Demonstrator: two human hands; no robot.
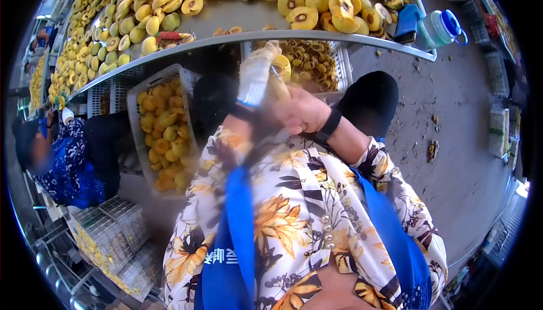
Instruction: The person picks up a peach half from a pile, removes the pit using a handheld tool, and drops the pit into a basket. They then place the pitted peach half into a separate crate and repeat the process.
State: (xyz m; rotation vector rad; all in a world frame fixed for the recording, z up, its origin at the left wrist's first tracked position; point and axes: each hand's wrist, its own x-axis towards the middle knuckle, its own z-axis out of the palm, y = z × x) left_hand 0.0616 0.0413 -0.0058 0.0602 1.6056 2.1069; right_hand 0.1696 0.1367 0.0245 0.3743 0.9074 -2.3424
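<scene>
My left hand (255, 76), in a white knitted glove, is closed around a halved yellow peach (284, 66) whose cut side faces right. My right hand (302, 110), bare and with a black band at the wrist, grips a pitting tool with a pale handle (279, 88). Its metal end meets the peach half; the exact tip is hard to make out. Both hands are over my lap, just in front of the metal table (220, 42). Beneath them stands a white crate (344, 67) holding peach scraps.
Many peach halves (302, 17) are heaped on the table, beside a red-handled item (173, 37). A bottle with a blue lid (441, 29) stands at the table's right corner. At left are a crate of peach halves (166, 129) and a seated co-worker (73, 157). Scraps litter the floor.
</scene>
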